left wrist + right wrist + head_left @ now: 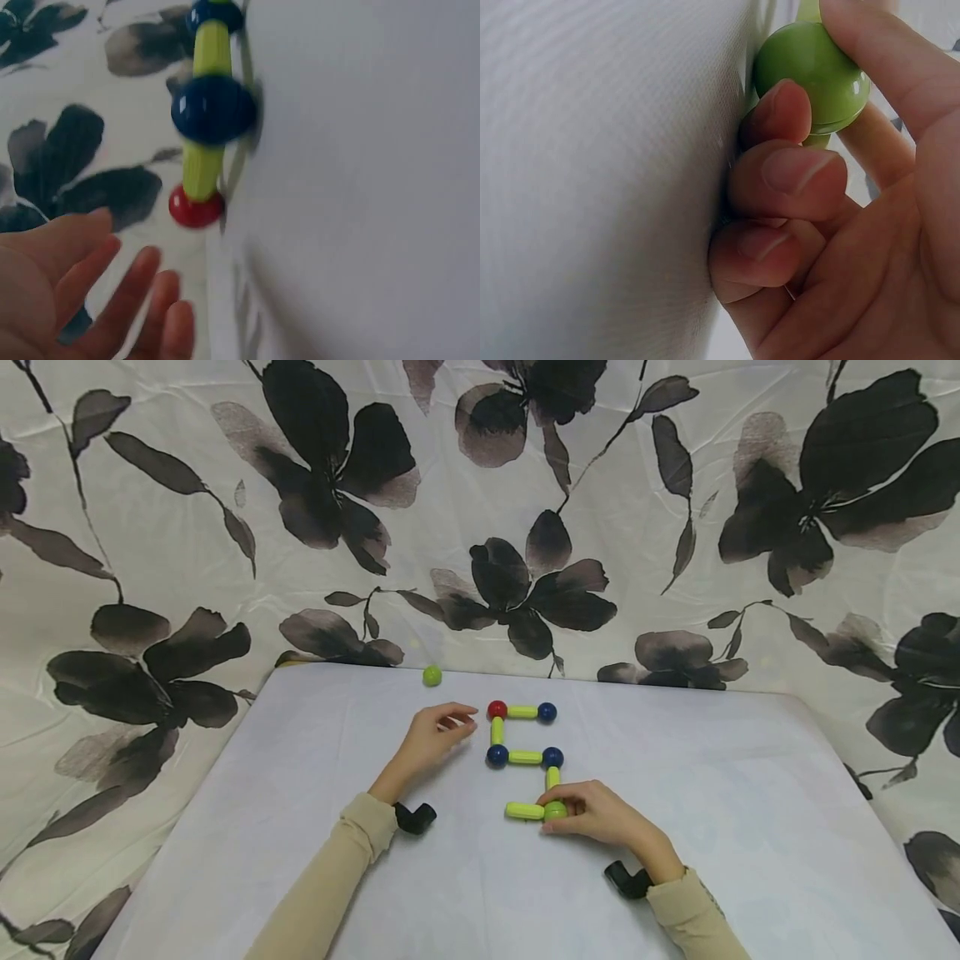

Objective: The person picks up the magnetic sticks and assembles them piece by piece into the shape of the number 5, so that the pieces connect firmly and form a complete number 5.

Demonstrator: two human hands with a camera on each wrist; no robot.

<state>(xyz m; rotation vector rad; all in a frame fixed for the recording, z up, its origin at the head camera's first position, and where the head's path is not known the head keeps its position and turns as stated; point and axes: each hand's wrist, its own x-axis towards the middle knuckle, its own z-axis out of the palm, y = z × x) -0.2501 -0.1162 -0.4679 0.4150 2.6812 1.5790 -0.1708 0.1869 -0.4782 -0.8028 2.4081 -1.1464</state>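
Note:
Yellow-green rods and coloured balls form an angular, 5-like figure on the table. At its lower corner my right hand (596,814) grips a green ball (814,75) between thumb and fingers, the other fingers curled against the tabletop. One rod (524,811) runs left from that ball; another rod (552,777) rises to a blue ball (552,757). My left hand (433,737) hovers left of the red ball (497,709) at the upper corner, fingers loosely bent and holding nothing. In the left wrist view, its fingers (150,300) are apart from the red ball (196,206).
A loose green ball (432,675) lies near the table's far edge, beyond my left hand. The white-covered table (712,777) backs onto a flower-printed cloth (525,485). Black camera mounts sit at the left wrist (415,818) and right wrist (628,880).

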